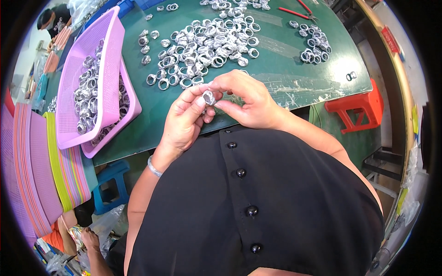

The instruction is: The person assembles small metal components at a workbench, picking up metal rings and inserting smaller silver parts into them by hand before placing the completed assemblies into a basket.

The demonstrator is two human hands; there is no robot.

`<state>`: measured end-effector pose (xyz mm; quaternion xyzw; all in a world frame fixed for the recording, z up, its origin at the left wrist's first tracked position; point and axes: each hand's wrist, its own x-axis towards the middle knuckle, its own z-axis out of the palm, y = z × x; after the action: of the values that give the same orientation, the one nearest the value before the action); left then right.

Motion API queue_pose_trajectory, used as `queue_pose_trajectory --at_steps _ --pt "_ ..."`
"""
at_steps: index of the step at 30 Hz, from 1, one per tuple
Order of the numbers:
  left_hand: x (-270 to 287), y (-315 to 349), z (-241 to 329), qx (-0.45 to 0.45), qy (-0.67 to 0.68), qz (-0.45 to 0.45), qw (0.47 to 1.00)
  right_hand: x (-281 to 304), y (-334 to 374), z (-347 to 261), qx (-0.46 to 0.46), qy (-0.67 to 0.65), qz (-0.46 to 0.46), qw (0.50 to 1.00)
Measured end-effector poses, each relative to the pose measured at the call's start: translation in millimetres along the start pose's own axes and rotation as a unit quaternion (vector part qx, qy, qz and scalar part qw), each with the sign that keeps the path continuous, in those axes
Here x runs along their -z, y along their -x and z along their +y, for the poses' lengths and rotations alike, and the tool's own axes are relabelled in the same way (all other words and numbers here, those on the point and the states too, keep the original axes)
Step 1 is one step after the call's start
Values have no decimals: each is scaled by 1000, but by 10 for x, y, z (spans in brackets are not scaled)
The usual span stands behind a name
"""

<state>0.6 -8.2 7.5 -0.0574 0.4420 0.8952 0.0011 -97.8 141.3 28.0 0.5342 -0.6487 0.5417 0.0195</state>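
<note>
Just over the near edge of the table, my left hand (183, 117) grips a small ring-shaped piece wrapped in silvery film (209, 97) between thumb and fingers. The curled thumb and index finger of my right hand (248, 99) meet the same piece from the right. Its dark opening faces up toward me. Beyond both hands spreads a large loose heap of similar silvery wrapped rings (207, 48). I cannot make out what lies under the film.
Left on the green table (294, 87) are stacked lilac baskets (110, 69) of wrapped rings. Red-handled pliers (314, 18) and a smaller ring cluster (316, 46) sit far right. A red stool (357, 110) stands by the right corner, a blue stool (110, 186) lower left. Other people are at left.
</note>
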Motion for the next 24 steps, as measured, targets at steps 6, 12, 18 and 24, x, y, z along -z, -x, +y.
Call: queue_pose_trajectory --at_steps 6,12,18,24 --pt "50 28 -23 -109 -182 0 977 48 44 34 34 16 8 999" --pt "21 43 5 -149 -239 -8 960 116 126 147 -22 42 36 998" --pt "-4 43 -1 -151 -264 13 953 217 177 269 -89 91 70 989" --pt "-8 41 -7 -143 -242 26 959 280 218 358 -113 115 68 985"
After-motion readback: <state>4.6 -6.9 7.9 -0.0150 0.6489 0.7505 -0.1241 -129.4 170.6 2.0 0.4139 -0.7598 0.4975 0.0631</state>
